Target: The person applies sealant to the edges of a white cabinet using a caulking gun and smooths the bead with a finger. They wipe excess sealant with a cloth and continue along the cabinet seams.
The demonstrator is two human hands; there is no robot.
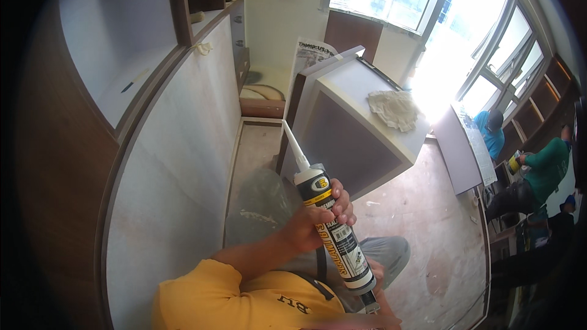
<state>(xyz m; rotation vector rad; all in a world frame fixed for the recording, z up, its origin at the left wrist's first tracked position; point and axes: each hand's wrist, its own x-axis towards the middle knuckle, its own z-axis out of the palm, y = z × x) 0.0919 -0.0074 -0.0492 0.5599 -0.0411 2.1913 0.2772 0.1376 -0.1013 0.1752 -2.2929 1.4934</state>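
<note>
One tilted caulking cartridge [347, 253] in left hand [307, 223]

Floor [449, 217]: pale, stained, bears light-coloured cabinet [361, 131] | Cabinet top [350, 78]: crumpled off-white cloth [392, 110] near edge | Left shelf [110, 49]: thin knife-like tool [134, 81], one end dark, other end tan

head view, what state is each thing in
Sealant cartridge: held tilted, nozzle attached
Left hand: closed around the cartridge
Right hand: partly hidden, grip unclear
White cloth: crumpled, on the box unit
Newspaper: partly hidden by the unit
Knife-like tool: lying flat
</note>
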